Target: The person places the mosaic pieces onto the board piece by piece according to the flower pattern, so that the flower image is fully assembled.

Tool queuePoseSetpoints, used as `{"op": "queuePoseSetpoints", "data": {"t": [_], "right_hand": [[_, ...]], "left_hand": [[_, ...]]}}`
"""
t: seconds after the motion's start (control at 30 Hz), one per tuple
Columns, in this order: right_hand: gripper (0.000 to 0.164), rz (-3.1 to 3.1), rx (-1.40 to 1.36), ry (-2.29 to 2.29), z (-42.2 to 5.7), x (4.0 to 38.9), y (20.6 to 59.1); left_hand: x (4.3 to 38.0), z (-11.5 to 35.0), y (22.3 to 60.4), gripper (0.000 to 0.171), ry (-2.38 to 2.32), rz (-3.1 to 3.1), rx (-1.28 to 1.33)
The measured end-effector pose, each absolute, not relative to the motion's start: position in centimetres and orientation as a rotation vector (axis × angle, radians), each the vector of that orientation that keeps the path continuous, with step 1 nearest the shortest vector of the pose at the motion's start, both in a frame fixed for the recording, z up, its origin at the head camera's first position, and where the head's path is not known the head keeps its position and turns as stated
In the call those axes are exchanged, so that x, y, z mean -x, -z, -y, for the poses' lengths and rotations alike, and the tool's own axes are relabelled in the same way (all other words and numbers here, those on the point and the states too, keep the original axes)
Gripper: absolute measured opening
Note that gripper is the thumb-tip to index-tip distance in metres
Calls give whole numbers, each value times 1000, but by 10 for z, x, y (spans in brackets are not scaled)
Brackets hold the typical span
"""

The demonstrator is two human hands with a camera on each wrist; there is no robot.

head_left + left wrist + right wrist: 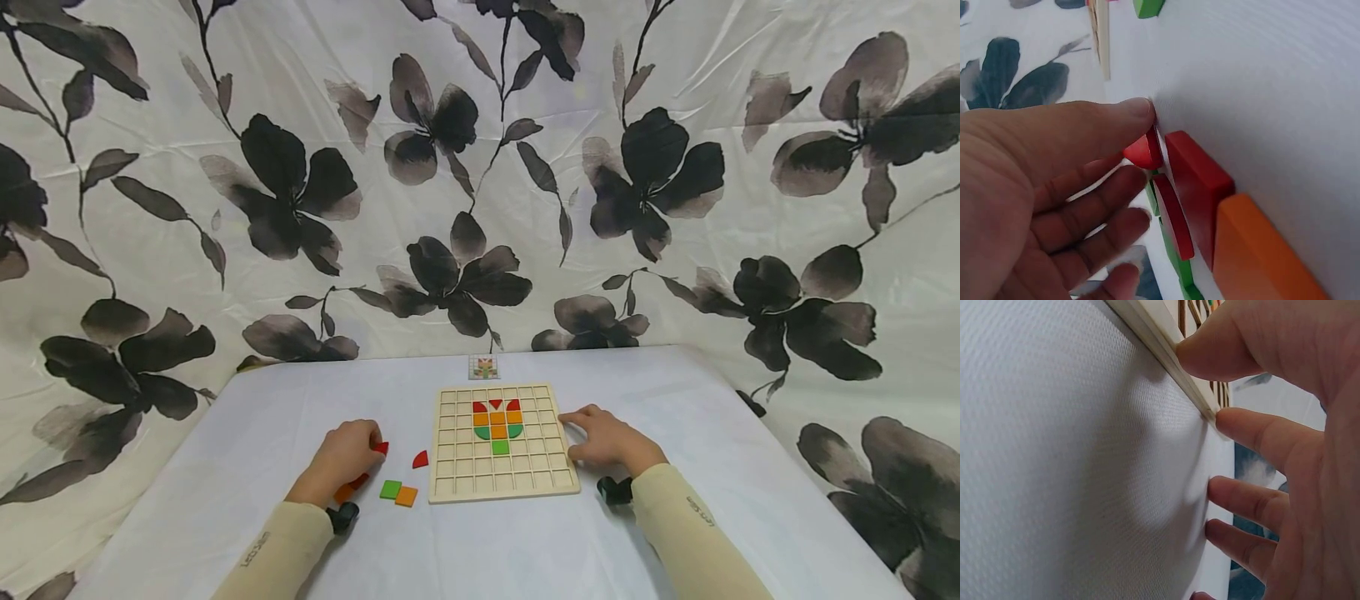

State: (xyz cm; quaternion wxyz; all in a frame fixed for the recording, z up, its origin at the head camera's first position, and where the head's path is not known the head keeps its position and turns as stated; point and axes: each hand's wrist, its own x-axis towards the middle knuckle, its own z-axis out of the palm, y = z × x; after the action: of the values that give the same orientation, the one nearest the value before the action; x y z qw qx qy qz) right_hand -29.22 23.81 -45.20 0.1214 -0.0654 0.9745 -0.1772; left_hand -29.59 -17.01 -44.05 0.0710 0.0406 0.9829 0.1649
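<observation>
My left hand is low over the table left of the board, its thumb and index finger pinching a red curved-edged tile. Under and beside that hand lie a red tile, an orange tile and another red tile, with green tiles partly hidden behind. The wooden grid board carries a flower pattern of red, orange and green tiles near its top middle. At the board's right edge is my right hand, thumb and index fingertip touching the rim, the other fingers spread on or near the cloth.
Between the left hand and the board lie a red quarter-round tile, a green square tile and an orange square tile. A small pattern card sits behind the board. Floral cloth hangs behind the white table.
</observation>
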Motion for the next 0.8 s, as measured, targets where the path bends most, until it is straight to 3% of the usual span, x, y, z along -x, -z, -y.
{"op": "queuePoseSetpoints", "data": {"t": [0.23, 0.8], "right_hand": [[67, -2844, 186, 516, -238, 293, 451], [69, -2839, 191, 522, -239, 295, 453]], "left_hand": [[301, 168, 441, 10, -651, -2913, -151], [316, 119, 433, 9, -722, -2847, -422]]}}
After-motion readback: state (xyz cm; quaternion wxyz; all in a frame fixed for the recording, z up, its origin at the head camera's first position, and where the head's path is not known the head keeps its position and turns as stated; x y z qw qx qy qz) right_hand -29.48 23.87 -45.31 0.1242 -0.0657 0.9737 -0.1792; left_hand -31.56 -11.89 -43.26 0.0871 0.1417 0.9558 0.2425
